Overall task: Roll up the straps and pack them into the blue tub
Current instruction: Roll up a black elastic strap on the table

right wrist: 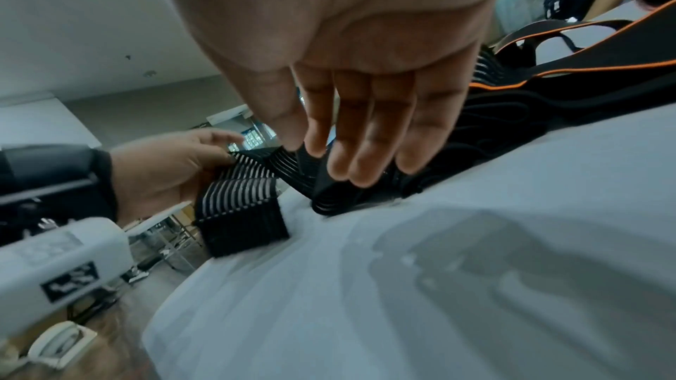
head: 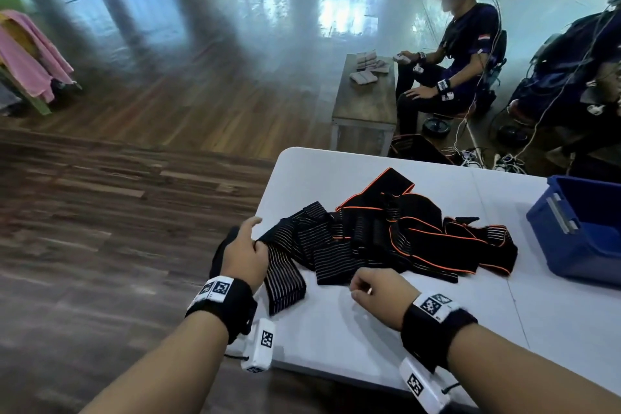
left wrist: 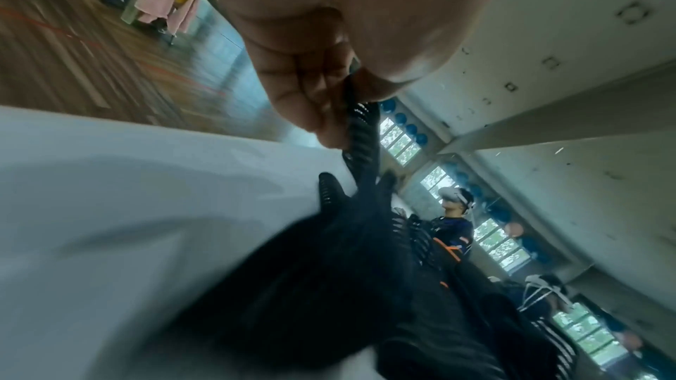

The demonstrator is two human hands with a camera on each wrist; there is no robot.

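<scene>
A person's left hand [head: 244, 254] is pinching a black striped strap [head: 285, 274] between curled fingers [left wrist: 314, 91] and thumb at the near left corner of a white table [head: 339, 339]. The right hand [head: 381, 292] is hovering with fingers [right wrist: 369, 140] loosely extended, holding nothing, fingertips near the tangled pile of straps [head: 396, 228]. The blue tub [head: 584, 232] is sitting at the table's right edge, apart from the pile.

The blue tub [head: 584, 232] runs off the picture's right edge. The left wrist view blurs the straps [left wrist: 329, 285]. The left hand's [head: 243, 257] fingertips are hidden.
</scene>
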